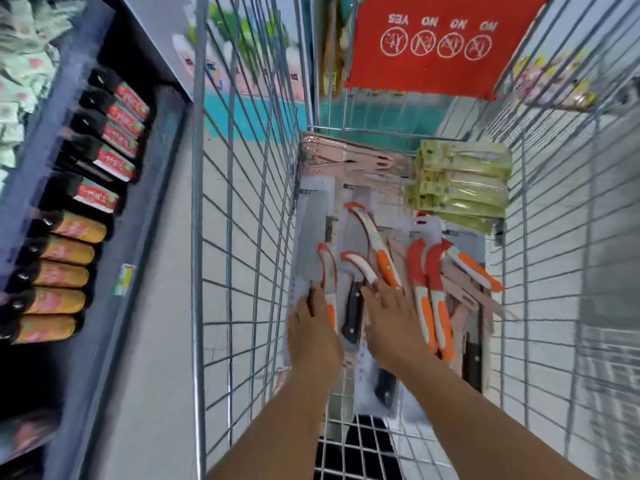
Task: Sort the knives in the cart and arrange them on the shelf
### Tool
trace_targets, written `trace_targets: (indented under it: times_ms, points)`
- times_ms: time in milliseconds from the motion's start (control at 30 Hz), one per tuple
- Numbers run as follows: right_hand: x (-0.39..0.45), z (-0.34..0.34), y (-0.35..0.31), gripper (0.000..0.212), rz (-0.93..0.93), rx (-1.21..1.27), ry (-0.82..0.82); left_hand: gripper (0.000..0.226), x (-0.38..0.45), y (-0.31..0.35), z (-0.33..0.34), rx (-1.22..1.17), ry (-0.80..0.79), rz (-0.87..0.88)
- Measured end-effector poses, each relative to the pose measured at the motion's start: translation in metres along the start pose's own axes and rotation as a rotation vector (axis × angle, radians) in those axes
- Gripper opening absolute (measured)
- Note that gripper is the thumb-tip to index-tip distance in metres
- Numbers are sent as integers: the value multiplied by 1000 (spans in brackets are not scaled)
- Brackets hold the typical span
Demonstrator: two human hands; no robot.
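Both hands, left hand point(311, 327) and right hand point(388, 320), lie spread on stiff, slippery carded knives point(349, 299); their handles look safest to take hold of

Pale floor point(166, 341), stocked store racks point(52, 237)

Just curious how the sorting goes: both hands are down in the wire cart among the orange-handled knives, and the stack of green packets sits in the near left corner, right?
Not quite. The head view shows the green packets in the cart's far right corner. The left hand and right hand are indeed among the orange-handled knives.
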State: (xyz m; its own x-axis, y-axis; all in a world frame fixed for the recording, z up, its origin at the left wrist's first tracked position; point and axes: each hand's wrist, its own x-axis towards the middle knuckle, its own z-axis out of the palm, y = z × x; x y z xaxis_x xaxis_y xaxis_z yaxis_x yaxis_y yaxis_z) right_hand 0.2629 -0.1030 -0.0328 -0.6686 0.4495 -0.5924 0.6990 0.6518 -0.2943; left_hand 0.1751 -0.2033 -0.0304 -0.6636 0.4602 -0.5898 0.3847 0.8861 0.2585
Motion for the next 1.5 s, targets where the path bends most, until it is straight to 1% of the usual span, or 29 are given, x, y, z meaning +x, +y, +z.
trace_targets:
  times_ms: [100, 200, 267, 400, 500, 533, 633, 733, 833, 900, 933, 967, 1033, 1100, 1167, 1267, 1367, 1433, 1500]
  points:
    - [-7, 3, 0, 81, 48, 66, 43, 80, -4, 1, -1, -72, -11, -109]
    - [-14, 5, 2, 75, 94, 127, 92, 62, -5, 0, -1, -119, -33, -226]
    - [-16, 8, 4, 72, 86, 121, 111, 57, -4, -2, 0, -131, -52, -253]
    - [-19, 9, 1, 67, 115, 84, 106, 48, -3, -8, -3, -132, -67, -236]
    - [-19, 12, -10, 59, 107, 37, 217, 46, -3, -12, -5, -113, -80, -232]
    - [-17, 13, -15, 56, 90, 41, 221, 47, -3, -12, -6, -94, -79, -234]
    - [-8, 17, -29, 56, 102, 129, 142, 52, -3, -10, -7, -74, -58, -236]
    - [-2, 17, -34, 53, 149, 165, 165, 46, -4, -8, -6, -134, -36, -190]
    - [-1, 17, -35, 33, 88, 155, 213, 47, -5, -8, -5, -177, -6, -163]
    - [-4, 19, -34, 20, 5, 154, 173, 48, -6, -12, -6, -189, -22, -168]
    - [-7, 21, -31, 17, -45, 131, 134, 48, -6, -15, -7, -177, -42, -165]
    - [-11, 22, -26, 18, -103, 104, 94, 47, -7, -17, -8, -163, -55, -159]
    - [-20, 23, -15, 29, -222, 13, 24, 40, -8, -19, -11, -145, -56, -137]
    - [-29, 25, -6, 41, -316, -124, 25, 30, -12, -17, -12, -116, -58, -109]
    - [-34, 31, -4, 50, -321, -216, 54, 26, -18, -16, -10, -71, -76, -73]
    - [-32, 41, -8, 45, -278, -280, 143, 23, -26, -20, -5, -48, -135, -37]
    - [-35, 41, -14, 35, -250, -222, 143, 23, -30, -26, -6, 13, -181, 8]
    - [-35, 37, -10, 16, -214, -47, 79, 20, -31, -28, -8, 55, -186, 25]
    - [-34, 31, -2, 9, -176, 137, -5, 19, -31, -28, -10, 90, -222, 25]
